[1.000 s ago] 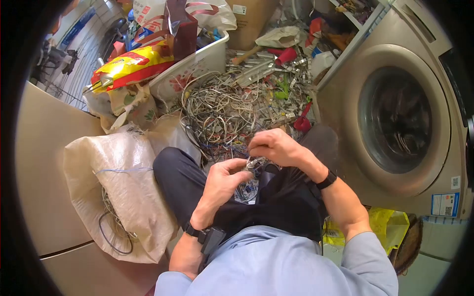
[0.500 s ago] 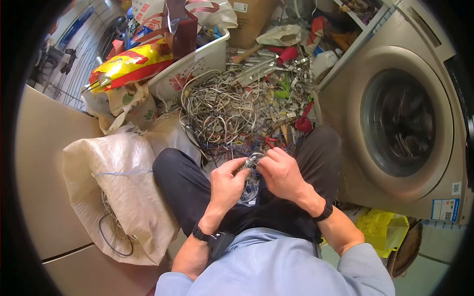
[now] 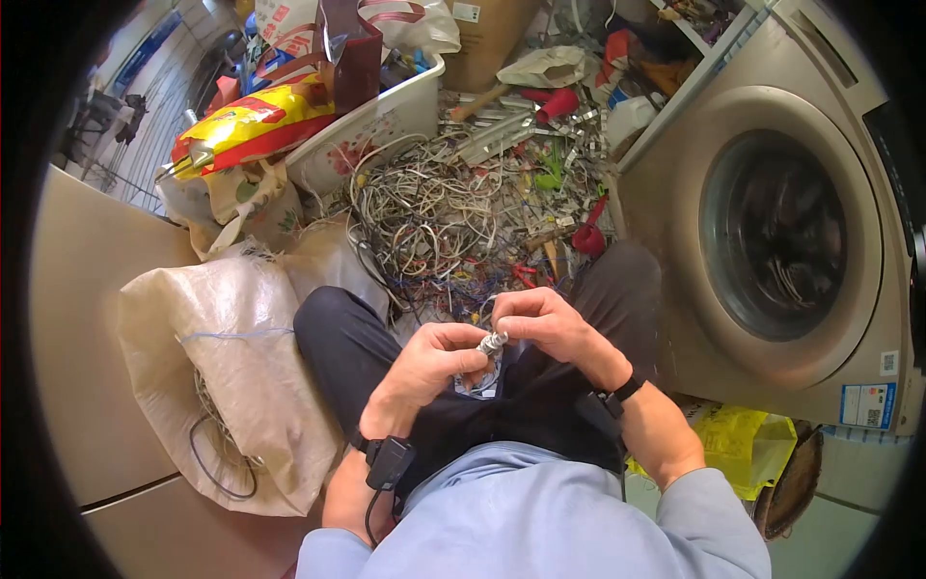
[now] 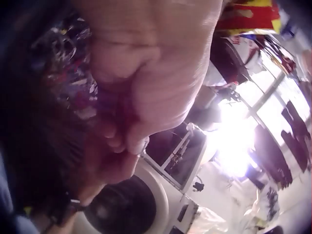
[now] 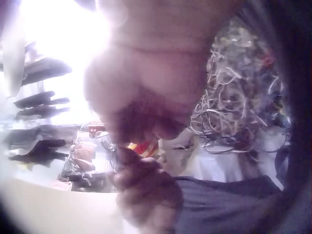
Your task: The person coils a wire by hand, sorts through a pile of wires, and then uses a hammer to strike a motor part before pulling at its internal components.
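My left hand (image 3: 424,365) holds a small silvery-white bundle of wire (image 3: 491,344) between thumb and fingers, just above my lap. My right hand (image 3: 550,326) meets it from the other side, its thumb and fingertips pinching the upper end of the bundle. In the left wrist view my left hand (image 4: 151,63) fills the top, with the right hand beyond it. The right wrist view shows my right hand (image 5: 151,73) close up and the left one below; the bundle is mostly hidden there by fingers. Between my legs lie loose cables.
A tangled heap of cables (image 3: 424,217) and metal scraps spreads ahead of my knees. On the right stands a washing machine (image 3: 772,241). To the left lies a whitish woven sack (image 3: 231,376) holding cable. Behind is a white tub (image 3: 386,130) filled with bags.
My right hand came down from above to the bundle, then shifted slightly up along it. My left hand stayed around the wire, and the bundle now looks more compact and upright.
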{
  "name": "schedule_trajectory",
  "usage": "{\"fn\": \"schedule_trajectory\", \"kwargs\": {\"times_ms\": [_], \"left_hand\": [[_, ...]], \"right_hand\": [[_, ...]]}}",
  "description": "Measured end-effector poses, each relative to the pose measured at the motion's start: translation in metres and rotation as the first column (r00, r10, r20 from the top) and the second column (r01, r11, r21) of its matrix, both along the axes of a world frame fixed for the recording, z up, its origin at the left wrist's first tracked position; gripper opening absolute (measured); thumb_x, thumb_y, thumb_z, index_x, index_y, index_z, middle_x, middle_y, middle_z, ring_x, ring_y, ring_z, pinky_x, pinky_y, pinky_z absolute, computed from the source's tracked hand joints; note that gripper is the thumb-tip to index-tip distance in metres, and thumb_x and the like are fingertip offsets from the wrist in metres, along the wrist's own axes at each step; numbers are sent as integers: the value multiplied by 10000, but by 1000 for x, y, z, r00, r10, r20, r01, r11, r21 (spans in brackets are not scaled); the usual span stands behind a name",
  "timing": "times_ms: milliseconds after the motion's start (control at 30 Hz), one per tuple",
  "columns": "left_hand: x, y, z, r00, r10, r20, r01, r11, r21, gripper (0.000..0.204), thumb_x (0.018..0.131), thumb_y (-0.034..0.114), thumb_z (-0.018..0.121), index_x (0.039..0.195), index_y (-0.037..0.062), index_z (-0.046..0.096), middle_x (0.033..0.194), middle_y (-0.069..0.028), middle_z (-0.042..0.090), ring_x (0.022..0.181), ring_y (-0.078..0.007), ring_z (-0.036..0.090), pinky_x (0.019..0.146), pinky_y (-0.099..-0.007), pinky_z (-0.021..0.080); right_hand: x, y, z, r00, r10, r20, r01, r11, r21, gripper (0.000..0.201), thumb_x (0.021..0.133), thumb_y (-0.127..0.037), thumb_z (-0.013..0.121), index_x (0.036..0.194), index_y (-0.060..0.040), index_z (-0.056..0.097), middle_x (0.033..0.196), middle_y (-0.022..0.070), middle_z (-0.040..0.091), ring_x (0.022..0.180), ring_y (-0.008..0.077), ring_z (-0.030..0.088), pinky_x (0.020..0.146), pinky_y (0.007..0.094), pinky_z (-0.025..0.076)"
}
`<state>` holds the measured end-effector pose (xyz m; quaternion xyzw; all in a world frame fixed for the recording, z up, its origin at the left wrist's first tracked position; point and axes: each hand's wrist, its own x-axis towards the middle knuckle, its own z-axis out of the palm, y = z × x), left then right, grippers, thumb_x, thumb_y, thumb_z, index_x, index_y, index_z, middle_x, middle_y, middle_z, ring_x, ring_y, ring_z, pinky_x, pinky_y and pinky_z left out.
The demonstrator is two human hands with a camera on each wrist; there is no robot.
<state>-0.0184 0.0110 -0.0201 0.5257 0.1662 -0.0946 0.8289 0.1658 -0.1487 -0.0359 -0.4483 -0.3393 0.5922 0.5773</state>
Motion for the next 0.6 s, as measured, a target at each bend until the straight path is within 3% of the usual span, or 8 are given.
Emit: {"fn": "schedule_trajectory", "kwargs": {"times_ms": [67,133,200,267,333,367,433,600], "left_hand": [[-2,-9,-10,988,153,10,-127,855,-503,275,938,125,744,1166,-23,702,878,-86,735,707,-120,691,621,-229,555],[2,-21,-14,976,216,7,-172,797,-579,264,983,148,702,1189,-15,673,888,-83,727,702,-116,695,577,-208,557],[9,-32,-11,925,369,-86,-336,691,-640,243,1003,152,674,1186,-8,675,905,-85,731,700,-122,700,571,-216,561],[11,-33,-5,914,395,-90,-360,690,-627,250,1003,167,678,1185,-5,673,918,-89,735,705,-132,703,601,-229,571],[14,-33,2,876,475,-88,-459,760,-460,259,984,149,707,1191,-5,681,928,-88,742,713,-140,707,626,-247,579],[15,-34,7,876,474,-88,-457,761,-459,259,984,149,707,1191,-5,681,928,-88,742,713,-140,707,626,-247,579],[18,-38,17,848,530,-3,-528,844,-89,261,954,122,748,1172,-13,701,921,-80,749,720,-123,699,645,-250,578],[23,-47,25,785,606,126,-618,757,212,202,925,47,761,1111,-28,734,885,-43,742,724,-79,661,660,-236,553]], "right_hand": [[-5,2,2,986,-164,21,162,985,53,136,983,-126,675,964,6,703,867,-28,604,760,57,539,700,242,438],[-9,4,9,948,-269,172,251,960,121,96,959,-70,675,973,20,706,879,8,624,776,91,590,710,257,471],[-11,5,22,789,-410,457,333,911,242,86,926,-27,680,980,35,705,900,60,649,826,142,648,722,289,509],[-15,3,30,738,-416,532,339,909,241,120,893,-10,690,1002,36,709,921,106,660,840,190,679,726,308,531],[-18,3,38,584,-470,662,322,883,342,150,880,-19,701,1022,32,714,919,110,663,804,209,677,735,312,535],[-18,3,34,576,-499,648,319,867,383,200,859,-45,737,1045,27,716,914,105,667,780,216,675,713,312,539],[-22,4,38,556,-502,662,351,864,360,197,853,-58,752,1029,24,723,905,100,669,768,213,674,700,309,538],[-32,13,33,531,-585,613,474,805,357,160,844,-89,786,958,14,744,857,91,665,723,202,665,656,299,529]]}}
